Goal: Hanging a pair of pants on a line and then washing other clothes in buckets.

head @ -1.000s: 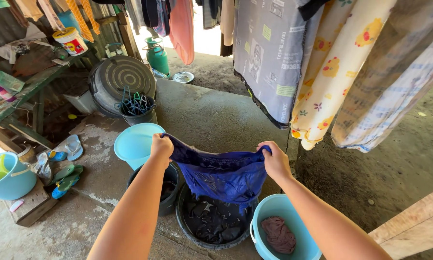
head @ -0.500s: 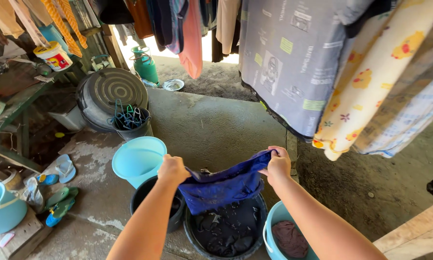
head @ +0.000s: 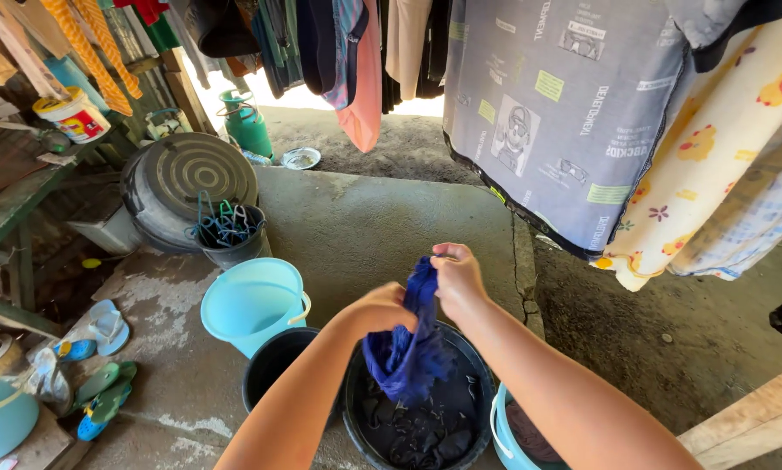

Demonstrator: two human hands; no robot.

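**A:** How much room is there around the hands?

**B:** Little below. The left hand [head: 380, 309] and right hand [head: 457, 277] are close together over a dark round basin [head: 426, 426] with dark wet laundry in it. A black bucket [head: 273, 370] sits just beside the basin on its left, a light blue bucket [head: 250, 305] beyond that, and another light blue bucket [head: 508, 435] touches the basin on the right, partly hidden by the right forearm. Ahead, the concrete slab [head: 382, 226] lies bare up to its edge, where it meets the dirt ground [head: 669, 339].

**A:** And overhead?

**B:** A grey printed sheet [head: 565, 104] and a cream cloth with yellow figures [head: 713, 148] hang just above and to the right of the hands. More clothes hang farther back. A dark upturned tub [head: 191, 178] and a pail of clothes hangers [head: 225, 235] stand well apart on the left.

**A:** What are the hands doing?

**B:** Both are closed on a blue garment [head: 408, 348]. The right hand pinches its top bunched in the fingers, the left fist grips it just below.

**A:** How does it look?

**B:** Deep blue, wet and crumpled, gathered into a narrow bundle that hangs down over the basin, its lower end near the dark laundry
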